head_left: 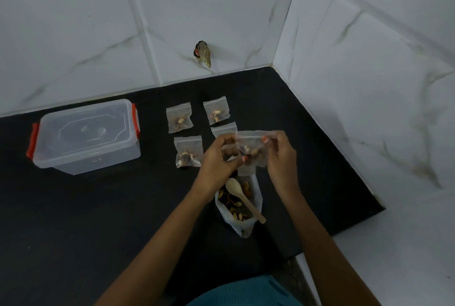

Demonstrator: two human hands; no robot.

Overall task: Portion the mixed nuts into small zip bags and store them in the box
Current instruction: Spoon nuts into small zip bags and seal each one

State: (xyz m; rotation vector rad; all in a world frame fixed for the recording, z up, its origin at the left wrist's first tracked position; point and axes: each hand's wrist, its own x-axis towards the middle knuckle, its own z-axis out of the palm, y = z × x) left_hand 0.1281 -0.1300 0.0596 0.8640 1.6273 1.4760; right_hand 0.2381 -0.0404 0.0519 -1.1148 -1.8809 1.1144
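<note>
Clear plastic zip bag (pixel 251 148) of nuts is hanging at frame centre above the black table (pixel 98 207), the left hand (pixel 218 159) and right hand (pixel 282 155) both pinching it. The lidded box (pixel 86 135) is sitting centre left.

You have five small clear plastic zip bags (pixel 179 119), four on the black worktop (pixel 98 207) and one lifted, plus one clear plastic box with orange clips (pixel 86 133), one larger open bag of mixed nuts (pixel 246 227) and one wooden spoon (pixel 247 202).
</note>
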